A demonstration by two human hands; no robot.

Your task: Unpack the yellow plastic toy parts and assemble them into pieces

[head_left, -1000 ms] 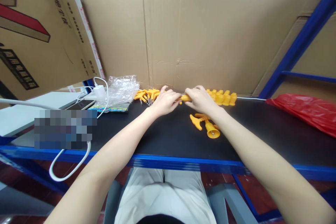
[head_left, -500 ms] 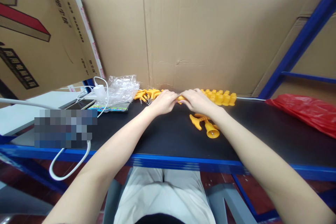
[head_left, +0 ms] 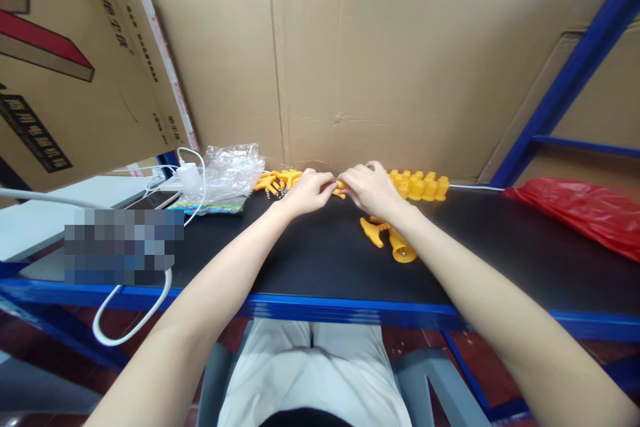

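Note:
My right hand [head_left: 371, 188] is closed on an orange corkscrew handle [head_left: 341, 185], whose end shows at the fingertips. My left hand [head_left: 311, 192] is close beside it with thumb and fingers pinched together; what is between them is hidden. Behind my left hand lie several orange T-shaped corkscrew handles [head_left: 270, 182] with metal spirals. Several yellow bell-shaped bodies [head_left: 429, 187] stand in rows behind and right of my right hand. Under my right forearm lie another orange handle [head_left: 371, 232] and a yellow bell-shaped body [head_left: 402, 248] on its side.
Clear plastic bags [head_left: 233, 170] lie at the back left, by a white charger [head_left: 189, 177] and cables. A red plastic bag [head_left: 575, 213] is on the right. Cardboard [head_left: 400, 67] walls the back of the black tabletop [head_left: 310, 260], which has a blue front edge [head_left: 350, 310].
My hands have drawn slightly apart, and more of the orange handle shows between them. The right hand has turned, its fingers lifting a little. The pieces on the table stay put.

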